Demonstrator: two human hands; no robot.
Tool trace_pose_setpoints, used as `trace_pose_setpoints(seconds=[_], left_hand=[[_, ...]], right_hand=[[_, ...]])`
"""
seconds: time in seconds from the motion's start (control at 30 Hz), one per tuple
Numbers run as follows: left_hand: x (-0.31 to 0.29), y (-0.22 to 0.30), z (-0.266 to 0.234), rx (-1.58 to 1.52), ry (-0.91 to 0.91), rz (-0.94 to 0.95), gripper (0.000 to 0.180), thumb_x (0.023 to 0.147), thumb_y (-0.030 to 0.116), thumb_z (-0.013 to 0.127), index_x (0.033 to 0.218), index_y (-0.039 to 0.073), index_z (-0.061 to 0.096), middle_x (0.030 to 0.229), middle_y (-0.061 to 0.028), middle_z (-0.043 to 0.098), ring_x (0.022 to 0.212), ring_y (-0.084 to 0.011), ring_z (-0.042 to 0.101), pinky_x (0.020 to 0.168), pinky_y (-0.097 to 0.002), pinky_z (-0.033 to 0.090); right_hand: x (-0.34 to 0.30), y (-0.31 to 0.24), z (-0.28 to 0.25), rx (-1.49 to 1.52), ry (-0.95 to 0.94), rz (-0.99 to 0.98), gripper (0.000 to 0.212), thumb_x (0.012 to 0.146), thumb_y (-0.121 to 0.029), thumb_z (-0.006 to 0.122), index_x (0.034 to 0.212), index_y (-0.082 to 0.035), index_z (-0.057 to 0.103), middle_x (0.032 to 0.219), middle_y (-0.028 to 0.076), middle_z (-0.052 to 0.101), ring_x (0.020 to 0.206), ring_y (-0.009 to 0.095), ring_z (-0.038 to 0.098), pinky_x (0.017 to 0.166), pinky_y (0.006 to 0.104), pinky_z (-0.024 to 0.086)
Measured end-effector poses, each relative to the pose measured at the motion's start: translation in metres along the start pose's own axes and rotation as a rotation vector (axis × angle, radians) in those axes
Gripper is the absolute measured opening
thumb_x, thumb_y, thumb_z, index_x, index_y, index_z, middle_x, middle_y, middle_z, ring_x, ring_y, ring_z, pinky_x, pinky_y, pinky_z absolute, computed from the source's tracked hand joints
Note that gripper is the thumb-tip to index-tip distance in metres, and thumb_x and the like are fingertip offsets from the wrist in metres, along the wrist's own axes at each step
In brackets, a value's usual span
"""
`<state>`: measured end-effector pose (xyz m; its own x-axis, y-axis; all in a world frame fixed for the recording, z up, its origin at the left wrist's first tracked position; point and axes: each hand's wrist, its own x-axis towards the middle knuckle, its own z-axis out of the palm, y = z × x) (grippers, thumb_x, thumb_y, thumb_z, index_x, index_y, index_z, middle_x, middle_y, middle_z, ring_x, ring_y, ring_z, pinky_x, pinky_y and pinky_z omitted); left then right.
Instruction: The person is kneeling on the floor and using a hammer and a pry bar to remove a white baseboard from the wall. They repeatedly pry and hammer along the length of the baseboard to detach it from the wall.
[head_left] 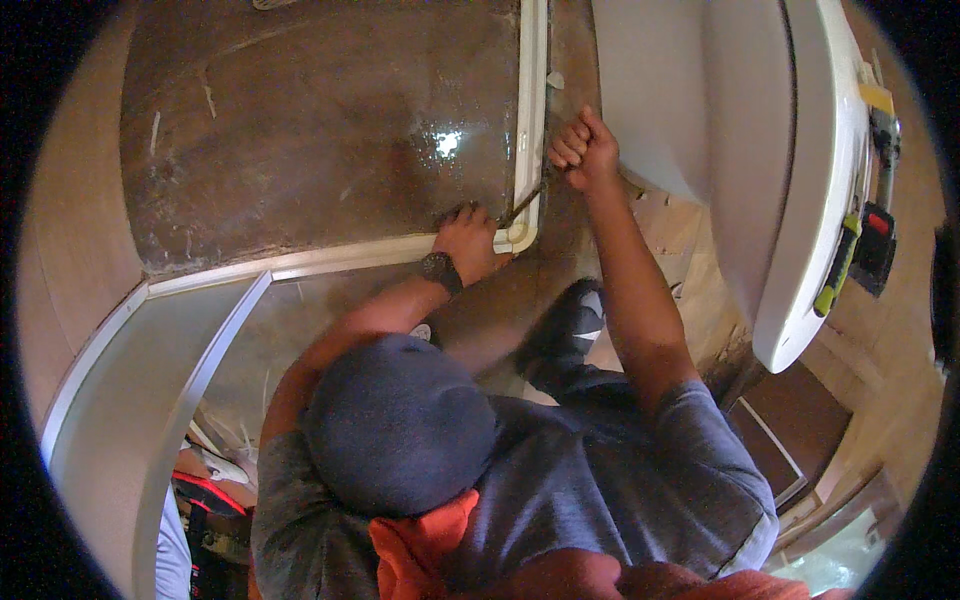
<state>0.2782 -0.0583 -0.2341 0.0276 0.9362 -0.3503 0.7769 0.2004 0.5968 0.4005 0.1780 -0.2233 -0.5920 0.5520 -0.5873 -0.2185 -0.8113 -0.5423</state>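
My right hand point(583, 152) is closed in a fist, thumb up, beside the inner side of a white rail. A thin dark rod point(523, 202) slants from just below this fist across the rail point(532, 90), its other end close to my left fingers. The fist appears to grip it; its upper end is hidden. My left hand point(472, 243) curls over the rail near its corner point(518, 238), fingers on the far side and thumb on the near side. A dark band circles the left wrist. Beyond the rail lies a brown, scratched, wet panel point(320, 130).
At right stands a large white basin-like fixture point(740, 120), with a green-and-black tool point(838, 268) on its outer rim. Frosted panels point(130, 400) in metal frames rise at left. A dark shoe point(582, 315) is on the floor below my right arm. Dark, rounded grey cloth point(400, 425) covers the lower middle.
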Motion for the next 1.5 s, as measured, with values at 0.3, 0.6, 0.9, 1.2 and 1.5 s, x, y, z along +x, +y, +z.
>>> trace_pose_setpoints(seconds=[0.3, 0.6, 0.9, 1.2, 1.5], left_hand=[[-0.002, 0.003, 0.004, -0.014, -0.024, -0.015, 0.065, 0.077, 0.053, 0.077, 0.118, 0.004, 0.067, 0.130, -0.0201, 0.058, 0.127, -0.0395, 0.052, 0.102, -0.0484, 0.048], [-0.001, 0.003, 0.010, 0.001, 0.049, 0.016, 0.054, 0.075, 0.048, 0.079, 0.107, 0.006, 0.070, 0.115, -0.0134, 0.060, 0.114, -0.0335, 0.055, 0.090, -0.0475, 0.052], [0.002, 0.003, 0.005, 0.029, -0.007, -0.042, 0.063, 0.077, 0.052, 0.076, 0.115, 0.003, 0.068, 0.128, -0.0201, 0.059, 0.120, -0.0385, 0.056, 0.099, -0.0498, 0.049], [-0.001, 0.000, 0.001, -0.043, -0.068, -0.064, 0.065, 0.075, 0.054, 0.077, 0.114, 0.002, 0.068, 0.124, -0.0187, 0.060, 0.119, -0.0373, 0.056, 0.096, -0.0490, 0.051], [0.000, -0.010, -0.005, -0.314, -0.073, 0.011, 0.065, 0.072, 0.052, 0.081, 0.122, 0.013, 0.068, 0.125, -0.0177, 0.061, 0.123, -0.0366, 0.054, 0.104, -0.0484, 0.046]], right_hand=[[-0.042, 0.006, 0.012, 0.009, 0.214, -0.153, 0.045, 0.101, -0.041, 0.053, 0.064, -0.020, 0.041, 0.050, -0.003, 0.033, 0.042, 0.014, 0.033, 0.049, 0.0339, 0.034], [-0.056, 0.010, 0.019, -0.030, 0.343, -0.241, 0.042, 0.100, -0.040, 0.055, 0.068, -0.019, 0.039, 0.053, -0.002, 0.030, 0.044, 0.015, 0.032, 0.050, 0.0350, 0.034], [-0.066, 0.011, 0.022, -0.006, 0.365, -0.326, 0.044, 0.100, -0.040, 0.058, 0.069, -0.016, 0.039, 0.054, -0.001, 0.031, 0.045, 0.015, 0.032, 0.051, 0.0356, 0.035], [-0.030, -0.028, 0.144, -0.551, -0.112, -0.178, 0.042, 0.096, -0.035, 0.066, 0.069, -0.008, 0.050, 0.056, 0.002, 0.044, 0.047, 0.014, 0.041, 0.047, 0.0325, 0.035], [0.021, 0.018, 0.163, -0.835, -0.231, 0.105, 0.045, 0.096, -0.032, 0.064, 0.064, -0.008, 0.043, 0.053, 0.005, 0.042, 0.045, 0.017, 0.040, 0.047, 0.0343, 0.035]])
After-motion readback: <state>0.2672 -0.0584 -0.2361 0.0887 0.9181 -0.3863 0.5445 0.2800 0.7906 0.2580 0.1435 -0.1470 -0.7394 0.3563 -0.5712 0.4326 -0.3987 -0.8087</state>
